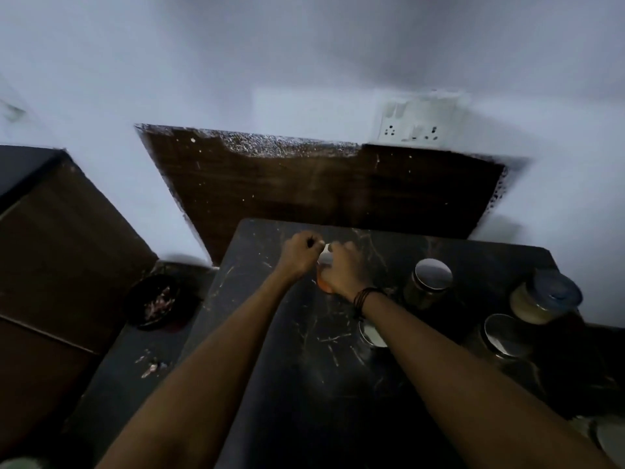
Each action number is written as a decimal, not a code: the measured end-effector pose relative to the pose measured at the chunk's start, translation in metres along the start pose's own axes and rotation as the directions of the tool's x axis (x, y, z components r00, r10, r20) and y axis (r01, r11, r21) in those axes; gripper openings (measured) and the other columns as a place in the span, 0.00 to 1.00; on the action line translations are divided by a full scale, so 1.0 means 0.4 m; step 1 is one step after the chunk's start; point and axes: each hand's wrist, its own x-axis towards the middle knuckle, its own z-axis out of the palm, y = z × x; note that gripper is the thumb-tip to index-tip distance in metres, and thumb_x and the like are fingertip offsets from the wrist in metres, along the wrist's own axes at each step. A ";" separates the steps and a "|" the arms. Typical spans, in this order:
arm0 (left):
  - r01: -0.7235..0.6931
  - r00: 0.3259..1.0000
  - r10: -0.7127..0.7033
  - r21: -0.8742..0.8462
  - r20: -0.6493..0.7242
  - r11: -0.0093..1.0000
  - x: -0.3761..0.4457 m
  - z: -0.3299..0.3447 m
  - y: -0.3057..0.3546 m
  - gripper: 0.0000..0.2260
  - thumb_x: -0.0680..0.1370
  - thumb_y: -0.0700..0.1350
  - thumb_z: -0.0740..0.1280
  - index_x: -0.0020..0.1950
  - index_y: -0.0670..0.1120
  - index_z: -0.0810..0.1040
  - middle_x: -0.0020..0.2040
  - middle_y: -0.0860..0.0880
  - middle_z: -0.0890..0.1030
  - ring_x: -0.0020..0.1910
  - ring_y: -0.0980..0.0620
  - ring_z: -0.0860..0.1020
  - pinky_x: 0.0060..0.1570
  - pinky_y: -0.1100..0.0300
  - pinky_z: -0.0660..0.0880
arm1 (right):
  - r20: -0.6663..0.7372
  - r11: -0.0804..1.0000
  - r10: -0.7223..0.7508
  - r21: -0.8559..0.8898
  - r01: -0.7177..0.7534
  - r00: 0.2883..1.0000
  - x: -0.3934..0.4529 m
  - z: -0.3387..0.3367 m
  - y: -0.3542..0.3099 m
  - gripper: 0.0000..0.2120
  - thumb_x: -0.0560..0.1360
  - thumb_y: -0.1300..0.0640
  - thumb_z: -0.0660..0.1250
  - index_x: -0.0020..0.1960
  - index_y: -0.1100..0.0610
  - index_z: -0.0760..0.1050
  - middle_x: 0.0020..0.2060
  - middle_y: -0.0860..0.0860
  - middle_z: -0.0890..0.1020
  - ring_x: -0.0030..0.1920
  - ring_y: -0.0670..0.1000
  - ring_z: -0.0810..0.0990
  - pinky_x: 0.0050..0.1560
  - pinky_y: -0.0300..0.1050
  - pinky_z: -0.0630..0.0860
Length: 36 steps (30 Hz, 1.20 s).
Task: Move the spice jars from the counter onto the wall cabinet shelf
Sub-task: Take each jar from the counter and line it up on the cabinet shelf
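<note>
Both my hands meet on one orange jar (324, 282) standing near the far middle of the dark surface (304, 384), probably to steady it and check or seat its white lid before I lift it. My right hand (341, 269) wraps the jar from the right, fingers curled round its body, so most of the jar is hidden and only an orange sliver and the white top show. My left hand (299, 253) sits just beside it at lid height, fingers curled tight; they seem to pinch the lid edge, but blur makes that a guess. Both forearms reach straight forward and converge, wrists slightly bent down, a dark band on my right wrist. Other jars wait on the right side of the surface, well apart from my hands: a steel-lidded jar (431, 279), a second steel-lidded jar (504, 336), a blue-lidded jar (544, 299) at the right edge, plus a small lid-like disc (372, 333) partly under my right forearm. A dark bowl (159, 301) sits lower left, off the surface. No cabinet shelf is in view, so the transfer isn't started for this jar.
</note>
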 end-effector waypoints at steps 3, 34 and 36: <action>0.076 0.996 -0.074 -0.036 0.042 0.996 0.026 0.056 -0.051 0.07 0.81 0.43 0.63 0.55 0.41 0.78 0.51 0.41 0.81 0.49 0.45 0.81 0.53 0.47 0.79 | 0.030 0.997 0.079 -0.022 -0.078 0.996 0.004 0.038 0.044 0.26 0.74 0.47 0.70 0.68 0.55 0.68 0.66 0.58 0.66 0.65 0.61 0.70 0.62 0.56 0.74; 0.164 0.978 -0.203 -0.391 -0.058 0.906 0.070 0.117 -0.087 0.13 0.84 0.48 0.57 0.51 0.41 0.76 0.45 0.45 0.77 0.45 0.48 0.76 0.45 0.53 0.75 | -0.224 0.985 -0.062 0.144 0.096 0.973 0.077 0.036 0.112 0.37 0.67 0.46 0.77 0.70 0.52 0.65 0.65 0.57 0.68 0.62 0.51 0.71 0.50 0.31 0.67; 0.131 0.978 -0.186 -0.419 -0.093 0.898 0.065 0.100 -0.075 0.11 0.84 0.48 0.59 0.48 0.42 0.74 0.45 0.46 0.75 0.45 0.48 0.75 0.50 0.47 0.76 | -0.261 0.943 -0.088 0.289 0.165 0.961 0.073 0.015 0.110 0.37 0.67 0.50 0.77 0.71 0.53 0.65 0.66 0.55 0.70 0.63 0.47 0.70 0.48 0.23 0.67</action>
